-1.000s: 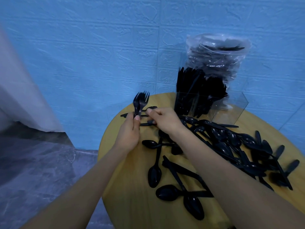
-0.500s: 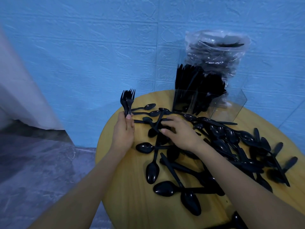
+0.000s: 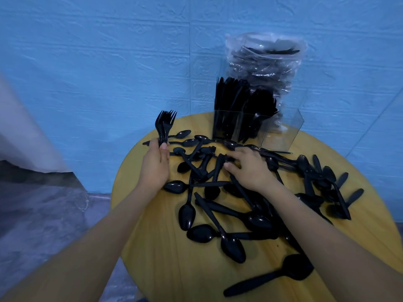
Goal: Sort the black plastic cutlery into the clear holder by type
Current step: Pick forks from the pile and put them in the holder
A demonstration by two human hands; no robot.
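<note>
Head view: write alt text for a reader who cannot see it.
A person's left hand holds a bunch of black forks upright while the right hand reaches into loose black spoons scattered on a round wooden table. Behind stand a clear holder, partly filled with cutlery, and a plastic bag of cutlery against a blue wall.

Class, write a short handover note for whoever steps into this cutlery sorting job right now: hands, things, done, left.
Left hand grips a bunch of forks, tines up.
Right hand rests on the loose pile, fingers spread, holding nothing.
Clear holder at the table's far edge: left compartments packed, right one looks empty.
Left: the held forks and the scattered spoons.
</note>
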